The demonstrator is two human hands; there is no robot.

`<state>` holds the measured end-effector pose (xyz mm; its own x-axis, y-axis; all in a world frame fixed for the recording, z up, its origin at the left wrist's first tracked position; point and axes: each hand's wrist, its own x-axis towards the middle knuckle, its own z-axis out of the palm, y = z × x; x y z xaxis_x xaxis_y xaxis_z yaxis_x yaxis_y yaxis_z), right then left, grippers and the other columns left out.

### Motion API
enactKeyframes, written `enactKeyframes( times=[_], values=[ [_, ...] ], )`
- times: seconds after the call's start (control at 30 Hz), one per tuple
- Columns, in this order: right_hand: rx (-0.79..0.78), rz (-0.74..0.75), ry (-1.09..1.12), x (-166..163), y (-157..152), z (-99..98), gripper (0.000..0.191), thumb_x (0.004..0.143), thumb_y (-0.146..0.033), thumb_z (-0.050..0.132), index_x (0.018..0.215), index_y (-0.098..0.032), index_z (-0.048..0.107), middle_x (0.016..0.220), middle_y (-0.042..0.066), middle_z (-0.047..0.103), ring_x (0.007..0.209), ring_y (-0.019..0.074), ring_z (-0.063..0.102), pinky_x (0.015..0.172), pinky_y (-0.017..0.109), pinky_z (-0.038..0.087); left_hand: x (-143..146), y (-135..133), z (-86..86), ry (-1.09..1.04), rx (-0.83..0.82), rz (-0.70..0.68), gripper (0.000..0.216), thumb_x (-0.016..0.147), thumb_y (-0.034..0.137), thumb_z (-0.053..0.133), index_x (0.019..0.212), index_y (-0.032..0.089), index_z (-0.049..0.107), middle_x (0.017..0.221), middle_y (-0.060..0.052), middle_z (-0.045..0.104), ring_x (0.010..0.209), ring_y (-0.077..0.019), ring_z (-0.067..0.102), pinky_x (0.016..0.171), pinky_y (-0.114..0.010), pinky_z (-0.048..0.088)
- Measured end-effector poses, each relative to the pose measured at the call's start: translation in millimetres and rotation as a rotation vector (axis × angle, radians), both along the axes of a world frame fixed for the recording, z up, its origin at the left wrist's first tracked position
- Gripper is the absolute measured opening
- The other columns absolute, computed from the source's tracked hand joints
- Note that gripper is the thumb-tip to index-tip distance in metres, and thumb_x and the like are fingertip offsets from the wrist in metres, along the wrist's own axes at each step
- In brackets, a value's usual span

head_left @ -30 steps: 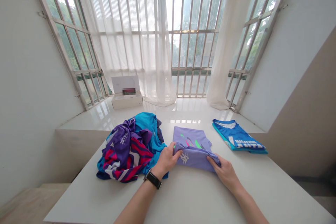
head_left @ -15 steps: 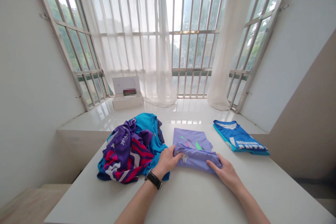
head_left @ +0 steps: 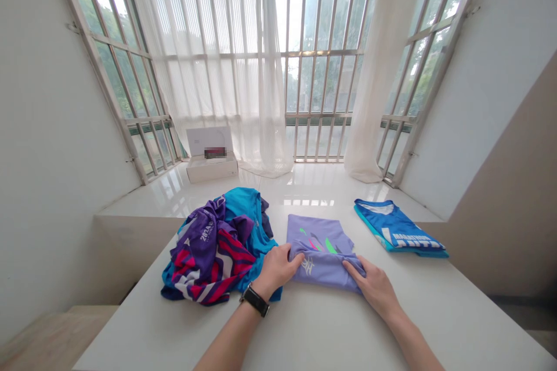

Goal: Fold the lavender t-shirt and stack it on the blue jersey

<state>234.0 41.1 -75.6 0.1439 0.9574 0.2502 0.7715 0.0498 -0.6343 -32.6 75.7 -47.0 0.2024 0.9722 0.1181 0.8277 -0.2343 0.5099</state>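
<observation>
A lavender T-shirt [head_left: 324, 274] lies on the white table in front of me, its near part turned up over the printed part with green and pink marks. My left hand [head_left: 281, 269], with a black watch on the wrist, grips the shirt's left edge between thumb and fingers. At the opposite edge, my right hand [head_left: 372, 281] pinches the cloth, thumb on top and the other fingers partly hidden. Just left of my left hand is a crumpled heap of shirts [head_left: 217, 249] in purple, red and teal.
Folded blue shirts [head_left: 398, 229] are stacked at the table's right. An opened white box [head_left: 212, 169] stands on the window ledge [head_left: 313, 182], behind the white table [head_left: 313, 330]. Sheer curtains [head_left: 265, 98] hang before the barred window.
The turned-up part of the lavender T-shirt now lies flatter and slightly nearer to me, showing more of its white logo. Both hands keep their hold, with only small shifts.
</observation>
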Motion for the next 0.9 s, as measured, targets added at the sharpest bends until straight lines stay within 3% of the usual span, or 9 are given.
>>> enactKeyframes(
  times=[0.2,0.47,0.7,0.9],
  values=[
    [-0.064,-0.072,-0.107,-1.2,-0.5,-3.7,0.042,0.088,-0.066,0.042,0.078,-0.029,0.06,0.075,0.005,0.075,0.08,0.0301,0.072,0.064,0.033,0.047,-0.1,-5.2,4.1,0.123,0.003,0.037,0.034,0.092,0.051,0.051,0.092,0.021,0.067,0.083,-0.008,0.072,0.081,-0.0261,0.069,0.065,-0.028,0.041],
    [-0.131,-0.144,-0.197,-4.3,-4.4,2.0,0.047,0.089,-0.069,0.038,0.074,-0.028,0.056,0.074,0.007,0.073,0.078,0.0301,0.071,0.061,0.032,0.044,-4.3,-6.3,4.5,0.223,0.019,0.061,0.05,0.094,0.059,0.045,0.081,0.018,0.07,0.08,-0.012,0.073,0.079,-0.0276,0.07,0.062,-0.029,0.041],
    [-0.113,-0.036,-0.092,3.9,-7.4,-2.4,0.035,0.088,-0.058,0.04,0.082,-0.029,0.06,0.083,0.003,0.075,0.085,0.0264,0.071,0.068,0.031,0.046,-7.4,-4.4,3.4,0.146,-0.009,0.03,0.046,0.097,0.055,0.044,0.08,0.019,0.067,0.078,-0.008,0.072,0.077,-0.024,0.069,0.059,-0.027,0.037],
    [-0.186,-0.09,-0.147,3.7,-3.6,-6.6,0.037,0.089,-0.056,0.038,0.091,-0.027,0.061,0.091,0.007,0.075,0.091,0.0282,0.07,0.069,0.031,0.044,-6.9,-3.6,4.2,0.207,-0.009,0.034,0.041,0.099,0.052,0.042,0.094,0.02,0.066,0.086,-0.008,0.073,0.084,-0.0239,0.07,0.063,-0.027,0.041]
  ],
)
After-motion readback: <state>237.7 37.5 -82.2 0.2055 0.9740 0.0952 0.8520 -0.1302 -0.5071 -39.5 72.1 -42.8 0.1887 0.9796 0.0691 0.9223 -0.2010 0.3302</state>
